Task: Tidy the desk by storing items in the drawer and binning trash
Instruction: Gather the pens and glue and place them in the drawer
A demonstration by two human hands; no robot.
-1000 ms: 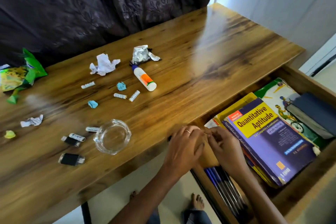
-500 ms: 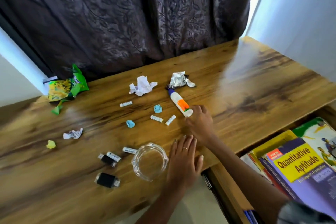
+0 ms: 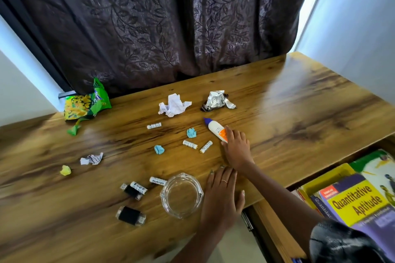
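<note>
On the wooden desk [image 3: 299, 113] lies a white glue bottle [image 3: 214, 129] with a blue cap and an orange label. My right hand [image 3: 236, 148] covers its near end, the index finger over it and the thumb on its near side. My left hand [image 3: 221, 198] rests flat at the desk's front edge, beside an empty glass ashtray [image 3: 181, 195]. The open drawer [image 3: 275, 228] at the lower right holds books [image 3: 359, 200]. Scattered trash includes crumpled white paper [image 3: 174, 105], a foil wrapper [image 3: 217, 100] and a green snack packet [image 3: 87, 104].
Several small white batteries [image 3: 190, 144] lie mid-desk, and two black gadgets [image 3: 130, 215] sit left of the ashtray. Two blue paper balls [image 3: 159, 149], a yellow ball [image 3: 65, 170] and a small crumpled scrap [image 3: 92, 159] are spread to the left. A dark curtain [image 3: 171, 28] hangs behind the desk.
Both hands left the drawer and came up onto the desk. My right hand reached the glue bottle and closed over its near end; my left hand settled beside the ashtray.
</note>
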